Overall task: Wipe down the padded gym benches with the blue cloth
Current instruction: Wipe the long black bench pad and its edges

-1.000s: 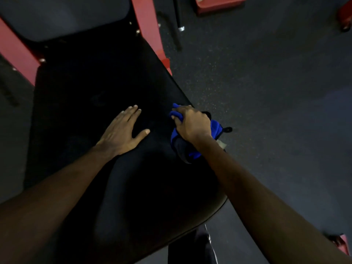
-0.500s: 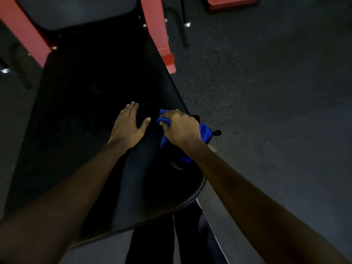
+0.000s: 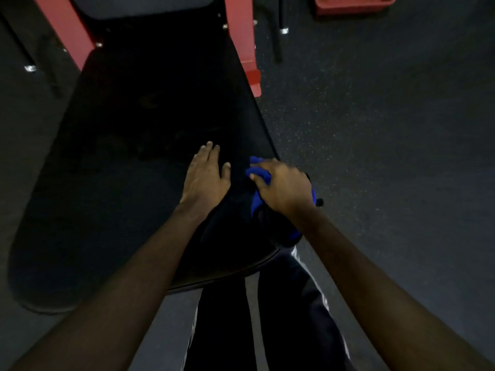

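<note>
Right-hand fingers [image 3: 265, 165] curled over the bunched blue cloth [image 3: 259, 173], gripping it. Blue shows ahead of the fingertips and under the heel of the right hand [image 3: 284, 187].

Cloth lies on the black padded tabletop [image 3: 134, 156] at its right edge, close to the near-right corner. A dark part of the bundle hangs over that edge.

Left hand [image 3: 205, 178] lies flat on the pad just left of the cloth, fingers straight and together, thumb out toward the cloth, holding nothing.

Open pad runs left and far of both hands, up to the red frame [image 3: 239, 30]. The rounded near edge passes under the forearms.

Speckled floor [image 3: 375, 129] lies right of the edge.

Both forearms reach in from the near side, converging, with dark trousers [image 3: 294, 303] below.
</note>
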Available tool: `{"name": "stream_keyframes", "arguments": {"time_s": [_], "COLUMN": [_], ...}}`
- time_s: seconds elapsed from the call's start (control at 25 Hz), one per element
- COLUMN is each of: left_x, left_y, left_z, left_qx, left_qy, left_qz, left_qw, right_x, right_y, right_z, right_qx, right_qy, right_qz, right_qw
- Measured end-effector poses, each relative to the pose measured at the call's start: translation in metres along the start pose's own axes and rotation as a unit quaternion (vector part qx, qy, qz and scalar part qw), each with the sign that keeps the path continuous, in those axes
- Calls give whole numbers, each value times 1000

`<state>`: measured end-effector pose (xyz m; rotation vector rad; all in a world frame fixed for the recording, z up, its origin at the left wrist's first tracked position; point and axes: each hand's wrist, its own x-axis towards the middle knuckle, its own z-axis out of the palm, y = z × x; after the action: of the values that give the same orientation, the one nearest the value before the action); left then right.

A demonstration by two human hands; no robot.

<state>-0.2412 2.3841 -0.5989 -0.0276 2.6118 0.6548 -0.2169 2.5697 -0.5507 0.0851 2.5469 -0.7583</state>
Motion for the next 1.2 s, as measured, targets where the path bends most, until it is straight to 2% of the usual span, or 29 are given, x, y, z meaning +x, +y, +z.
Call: {"name": "stream_keyframes", "arguments": {"time_s": [0.2,0.32,0.4,0.52,0.64,0.92,1.12,1.2], "left_x": [-4,-10,-12,-14,-15,-14,-12,-12], "left_y": [22,38,42,44,49,46,44,45], "left_z": [9,20,26,25,24,26,28,28], "left_qx": [-27,-47,-31,-21,-22,-28,-19,-5], "left_qy": [11,24,52,79,86,94,104,102], "left_qz": [-48,-82,-92,-98,-110,-116,-98,-90], "left_qw": [998,995,994,992,990,988,989,991], "right_x": [68,40,1,-53,-58,-1,-79,-97], "right_y": [12,22,30,43,56,56,52,53], "right_z": [-12,-15,-15,-13,-8,-13,-8,0], "right_qx": [3,28,69,159,221,200,198,231], "right_qy": [-17,-32,-7,35,15,14,42,39], "right_qz": [6,-33,-65,-67,-74,-46,-92,-80], "right_qw": [1000,999,995,984,972,979,975,969]}}
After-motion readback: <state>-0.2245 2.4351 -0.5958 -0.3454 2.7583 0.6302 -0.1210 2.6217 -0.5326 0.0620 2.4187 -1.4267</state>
